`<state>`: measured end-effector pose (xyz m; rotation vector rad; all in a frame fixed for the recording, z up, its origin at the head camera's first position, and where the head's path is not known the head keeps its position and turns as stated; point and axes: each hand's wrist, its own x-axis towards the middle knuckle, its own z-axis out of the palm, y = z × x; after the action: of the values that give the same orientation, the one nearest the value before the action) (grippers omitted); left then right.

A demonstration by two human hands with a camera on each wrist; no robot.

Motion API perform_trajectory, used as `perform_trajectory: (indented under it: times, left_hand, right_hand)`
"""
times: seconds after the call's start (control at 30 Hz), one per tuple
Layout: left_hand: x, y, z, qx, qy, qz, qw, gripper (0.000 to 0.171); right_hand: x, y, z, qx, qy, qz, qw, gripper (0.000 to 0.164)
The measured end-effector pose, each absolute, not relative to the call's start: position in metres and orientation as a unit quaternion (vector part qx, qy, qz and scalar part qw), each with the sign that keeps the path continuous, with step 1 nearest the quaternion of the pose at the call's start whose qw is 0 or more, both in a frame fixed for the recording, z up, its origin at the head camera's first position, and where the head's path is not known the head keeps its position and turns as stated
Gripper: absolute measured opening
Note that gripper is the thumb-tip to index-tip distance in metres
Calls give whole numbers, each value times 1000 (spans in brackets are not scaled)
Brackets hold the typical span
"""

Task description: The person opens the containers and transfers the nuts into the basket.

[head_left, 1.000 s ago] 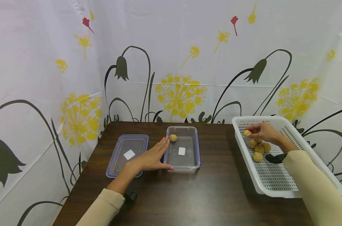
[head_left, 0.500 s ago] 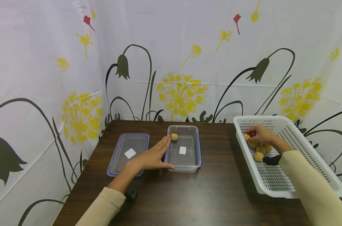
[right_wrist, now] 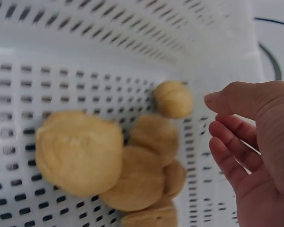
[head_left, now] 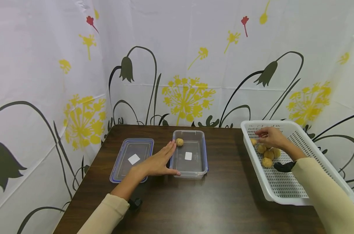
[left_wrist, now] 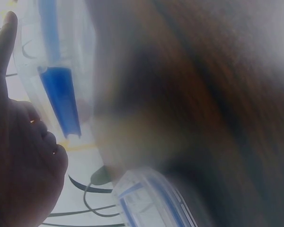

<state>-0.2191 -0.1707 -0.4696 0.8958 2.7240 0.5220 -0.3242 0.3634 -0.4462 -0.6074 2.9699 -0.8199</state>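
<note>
My left hand (head_left: pixel 155 163) lies with fingers stretched and thumb spread along the left side of a clear plastic food container (head_left: pixel 196 165). A single walnut (head_left: pixel 179 142) sits in that container's far left corner. On the right, my right hand (head_left: pixel 272 139) is inside a white perforated basket (head_left: pixel 285 188), its thumb and fingers apart with nothing between them. In the right wrist view, a lone walnut (right_wrist: pixel 174 99) lies just beyond the thumb tip. Several more walnuts (right_wrist: pixel 80 153) are clustered beside it on the basket floor.
A clear lid with a blue rim (head_left: pixel 124 165) lies on the dark wooden table (head_left: pixel 218 198), left of the container. Behind the table hangs a white flowered curtain (head_left: pixel 188 65). A blue clip (left_wrist: pixel 61 99) shows on the container's side in the left wrist view.
My right hand held a walnut above the basket's far left corner, then lowered it and let it go there. The fingers have drawn back slightly. My left hand stayed at the container.
</note>
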Motion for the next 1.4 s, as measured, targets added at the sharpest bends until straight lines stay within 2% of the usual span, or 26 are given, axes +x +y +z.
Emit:
perform_trajectory:
  times: [0.37, 0.63, 0.87, 1.4]
  left_hand:
    - [-219, -171, -469, 308, 928, 179, 111, 124]
    - [-217, -171, -466, 310, 930, 170, 103, 122]
    - [-217, -170, -466, 315, 932, 151, 92, 121]
    - [-217, -169, -463, 330, 936, 104, 67, 118]
  right_hand:
    - [-312, 338, -417, -177, 932, -316, -23, 41]
    - [-300, 299, -392, -158, 900, -406, 13, 45]
    - [-299, 262, -378, -182, 896, -404, 37, 44]
    - [-310, 183, -392, -279, 876, -388, 68, 42]
